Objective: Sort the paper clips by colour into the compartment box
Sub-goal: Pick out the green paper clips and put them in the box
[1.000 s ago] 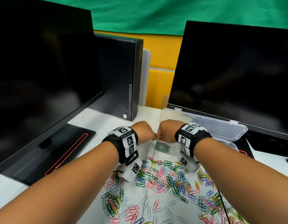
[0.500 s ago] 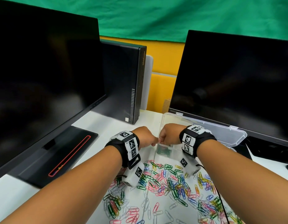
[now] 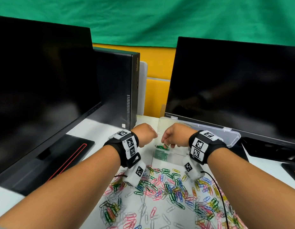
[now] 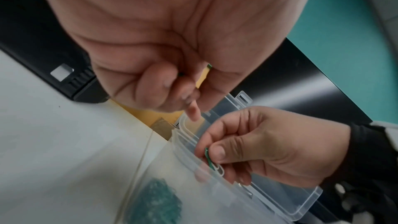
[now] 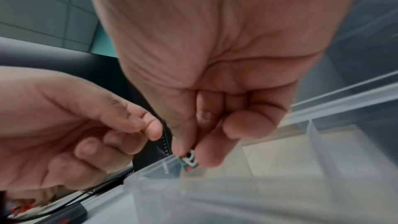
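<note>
R hand (image 3: 174, 135) pinches green + white clips (image 5: 189, 158) over the clear compartment box (image 3: 175, 156), just above its green-clip pile (image 3: 160, 155). L hand (image 3: 144, 134) curled beside it; can't tell if it holds anything. Loose mixed clips (image 3: 168, 187) spread on white desk (image 3: 97, 129) near the wrists, w/ monitors (image 3: 234, 90) and a PC tower (image 3: 120, 90) crowding behind.

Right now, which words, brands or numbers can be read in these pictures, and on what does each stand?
No text can be read.
Computer tower: gold lettering on its front edge, too blurred.
Right-hand monitor: mark on its lower bezel, too small.
Wrist bands: code squares only, no words.
</note>
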Tool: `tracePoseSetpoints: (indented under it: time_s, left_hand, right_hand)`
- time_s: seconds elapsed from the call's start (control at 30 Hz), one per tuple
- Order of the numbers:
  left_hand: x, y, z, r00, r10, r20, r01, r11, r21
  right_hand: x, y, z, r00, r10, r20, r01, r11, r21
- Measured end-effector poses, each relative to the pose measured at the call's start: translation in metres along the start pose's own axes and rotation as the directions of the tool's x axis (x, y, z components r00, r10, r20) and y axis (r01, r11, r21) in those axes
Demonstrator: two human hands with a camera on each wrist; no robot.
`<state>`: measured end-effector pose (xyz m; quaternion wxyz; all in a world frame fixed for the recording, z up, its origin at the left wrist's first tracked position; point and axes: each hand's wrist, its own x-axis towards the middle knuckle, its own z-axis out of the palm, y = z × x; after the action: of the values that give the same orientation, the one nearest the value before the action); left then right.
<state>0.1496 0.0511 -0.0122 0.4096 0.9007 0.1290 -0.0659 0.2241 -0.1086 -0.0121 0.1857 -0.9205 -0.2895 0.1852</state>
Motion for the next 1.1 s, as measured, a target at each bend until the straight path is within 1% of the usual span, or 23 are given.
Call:
tracePoseSetpoints:
  time_s: [0.07,0.13,0.2,0.23,0.33,0.4,0.5,0.57,0.67,0.73,0.77,0.8,0.83,0.87,0.9,0.93,1.0,1.03,1.07,1.1]
  left_hand:
    - [0.001,0.003,0.005,0.997,-0.065,0.036,0.071,0.977,-0.199]
    - [0.001,0.007,0.010,0.994,-0.098,0.039,0.105,0.932,-0.346]
    - [0.001,0.012,0.013,0.993,-0.112,0.026,0.113,0.909,-0.401]
    - [0.001,0.014,0.015,0.994,-0.108,0.027,0.110,0.908,-0.405]
    - [0.004,0.016,0.019,0.995,-0.100,0.030,0.103,0.895,-0.433]
    - [0.006,0.016,0.021,0.994,-0.103,0.027,0.104,0.889,-0.446]
    - [0.004,0.017,0.021,0.995,-0.092,0.033,0.097,0.885,-0.455]
    - [0.004,0.016,0.022,0.996,-0.083,0.034,0.090,0.890,-0.447]
    - [0.009,0.013,0.024,0.997,-0.077,0.009,0.073,0.899,-0.431]
    - [0.011,0.015,0.023,1.000,-0.017,0.007,0.018,0.911,-0.411]
    - [0.011,0.016,0.020,1.000,0.002,0.017,0.004,0.936,-0.353]
    - [0.007,0.018,0.017,0.999,0.045,0.022,-0.039,0.974,-0.222]
    - [0.002,0.019,0.016,0.993,0.116,0.019,-0.115,0.993,-0.034]
    - [0.001,0.020,0.015,0.984,0.179,0.003,-0.178,0.976,0.122]
    - [0.000,0.023,0.017,0.986,0.168,0.012,-0.168,0.970,0.174]
    - [0.003,0.022,0.017,0.979,0.205,0.006,-0.203,0.965,0.167]
    - [-0.002,0.026,0.014,0.987,0.148,0.063,-0.148,0.989,-0.005]
    - [-0.007,0.028,0.013,0.985,0.152,0.079,-0.146,0.986,-0.075]
    - [-0.011,0.026,0.010,0.971,0.231,0.069,-0.228,0.973,-0.040]
    - [-0.018,0.024,0.003,0.952,0.303,0.030,-0.304,0.952,0.034]
  right_hand:
    - [-0.002,0.004,0.001,1.000,-0.001,-0.003,0.002,0.998,0.057]
    - [-0.005,0.009,0.003,1.000,-0.006,-0.023,0.010,0.982,0.191]
    - [-0.008,0.014,0.004,0.999,-0.021,-0.033,0.031,0.950,0.312]
    - [-0.010,0.016,0.004,0.999,-0.028,-0.038,0.039,0.938,0.345]
    - [-0.012,0.019,0.005,0.998,-0.019,-0.062,0.042,0.921,0.387]
    - [-0.012,0.020,0.005,0.997,0.003,-0.082,0.029,0.926,0.377]
    - [-0.011,0.018,0.007,0.994,0.040,-0.101,-0.004,0.942,0.336]
    - [-0.009,0.016,0.008,0.995,0.048,-0.089,-0.019,0.954,0.300]
    - [-0.007,0.014,0.011,0.994,0.063,-0.091,-0.038,0.966,0.257]
    - [-0.007,0.013,0.011,0.989,0.069,-0.128,-0.036,0.970,0.239]
    - [-0.008,0.012,0.009,0.986,0.059,-0.156,-0.024,0.975,0.222]
    - [-0.010,0.012,0.007,0.982,0.046,-0.183,-0.008,0.980,0.198]
    - [-0.012,0.011,0.004,0.977,0.032,-0.209,0.003,0.986,0.164]
    - [-0.015,0.011,0.002,0.974,0.026,-0.227,-0.001,0.994,0.110]
    - [-0.019,0.012,-0.001,0.971,0.024,-0.237,-0.018,0.999,0.028]
    - [-0.024,0.012,-0.003,0.969,0.020,-0.247,-0.039,0.997,-0.073]
    - [-0.036,0.015,-0.003,0.958,-0.014,-0.287,-0.062,0.965,-0.253]
    - [-0.045,0.014,-0.001,0.948,-0.056,-0.312,-0.049,0.947,-0.318]
    - [-0.054,0.013,0.003,0.937,-0.118,-0.329,-0.011,0.931,-0.364]
    - [-0.066,0.011,0.008,0.927,-0.188,-0.325,0.048,0.917,-0.395]
